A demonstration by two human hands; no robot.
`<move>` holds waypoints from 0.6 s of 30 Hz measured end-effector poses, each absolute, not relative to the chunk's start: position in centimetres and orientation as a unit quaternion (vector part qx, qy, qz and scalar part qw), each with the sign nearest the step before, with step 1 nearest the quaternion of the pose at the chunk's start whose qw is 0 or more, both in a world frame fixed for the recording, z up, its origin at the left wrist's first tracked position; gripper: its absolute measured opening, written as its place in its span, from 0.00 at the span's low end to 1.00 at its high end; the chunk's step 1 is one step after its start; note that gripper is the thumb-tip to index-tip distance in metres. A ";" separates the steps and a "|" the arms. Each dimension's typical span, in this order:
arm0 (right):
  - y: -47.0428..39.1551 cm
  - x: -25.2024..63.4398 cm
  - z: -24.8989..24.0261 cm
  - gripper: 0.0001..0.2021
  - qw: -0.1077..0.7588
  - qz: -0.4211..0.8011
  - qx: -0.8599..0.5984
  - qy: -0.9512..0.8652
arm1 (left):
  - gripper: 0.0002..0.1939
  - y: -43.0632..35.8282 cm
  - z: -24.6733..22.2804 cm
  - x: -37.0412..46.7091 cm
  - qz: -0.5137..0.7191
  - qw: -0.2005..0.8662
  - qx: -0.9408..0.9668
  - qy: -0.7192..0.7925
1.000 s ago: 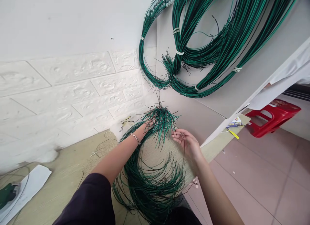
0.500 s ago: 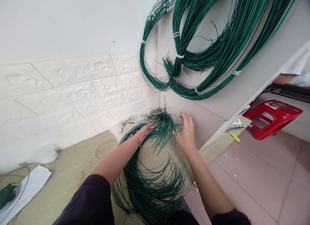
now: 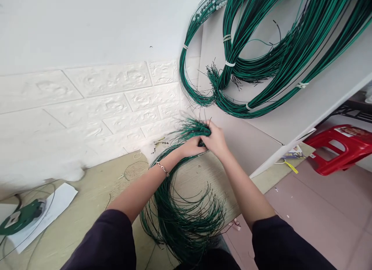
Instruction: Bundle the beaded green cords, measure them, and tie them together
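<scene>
A loose bundle of green and black wires curves over the board near my body, its far end rising between my hands. My left hand, below a chain bracelet on the wrist, is closed round this bundle. Close against it, my right hand grips the same wires near their frayed ends, which fan out to the left and look blurred. More green and black coils, tied with white bands, hang against the grey panel beyond.
A green tool lies on white paper at the left. White brick-patterned wall rises behind the board. To the right are a grey panel and a red stool on pink floor tiles.
My right hand has moved in and closed on the wires beside my left hand. The frayed ends, upright and spread before, now lean left. The view has shifted slightly left.
</scene>
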State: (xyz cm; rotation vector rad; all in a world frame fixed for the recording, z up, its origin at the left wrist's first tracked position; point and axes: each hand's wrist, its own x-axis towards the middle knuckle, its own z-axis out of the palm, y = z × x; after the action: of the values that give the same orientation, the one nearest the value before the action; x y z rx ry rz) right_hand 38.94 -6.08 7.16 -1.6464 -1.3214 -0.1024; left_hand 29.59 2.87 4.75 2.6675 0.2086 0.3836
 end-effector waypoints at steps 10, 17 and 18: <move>-2.5 37.6 11.8 0.11 0.589 -0.145 -0.614 -0.505 | 0.48 4.5 2.3 18.3 0.187 0.315 0.890 0.272; -2.8 35.5 16.7 0.11 0.568 -0.224 -0.568 -0.551 | 0.29 5.9 3.7 17.4 0.382 0.232 0.824 0.349; -2.9 35.3 17.5 0.11 0.569 -0.243 -0.558 -0.553 | 0.29 6.6 4.5 17.2 0.419 0.249 0.793 0.365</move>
State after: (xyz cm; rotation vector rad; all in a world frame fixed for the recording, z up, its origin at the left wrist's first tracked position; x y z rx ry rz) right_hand 35.26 -2.91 17.45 -1.3096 -1.2984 -0.5703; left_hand 17.21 6.62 4.46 2.1614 0.9932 1.1406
